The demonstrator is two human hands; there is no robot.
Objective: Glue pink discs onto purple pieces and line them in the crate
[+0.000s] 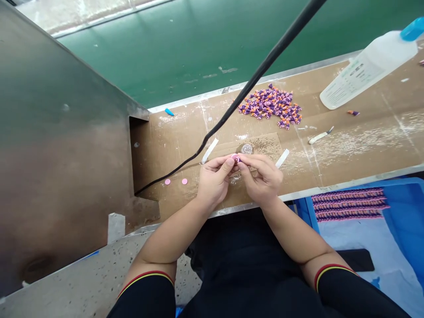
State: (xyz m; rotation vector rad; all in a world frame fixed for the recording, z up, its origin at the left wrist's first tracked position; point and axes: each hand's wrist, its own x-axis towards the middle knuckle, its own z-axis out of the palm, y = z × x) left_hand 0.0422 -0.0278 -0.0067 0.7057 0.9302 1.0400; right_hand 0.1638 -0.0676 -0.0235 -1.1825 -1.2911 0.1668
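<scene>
Over the front of the cardboard-covered bench, my left hand (214,182) pinches a small pink disc (235,157) between thumb and fingers. My right hand (262,180) meets it there, its fingertips closed on a tiny purple-and-white piece (239,160) against the disc. Fingers partly cover both, so I cannot tell whether they are joined. Just behind the fingertips stands a small clear round container (247,149). Two more pink discs, one nearer (184,181) and one farther left (167,181), lie flat on the bench.
A pile of purple-and-orange pieces (273,106) lies at the back. Right are a small blade tool (320,136) and white bottle (367,68). A black cable (228,115) crosses above the bench (179,137). Left stands a metal housing (66,145); lower right, a blue crate (406,207) holds rows of pieces.
</scene>
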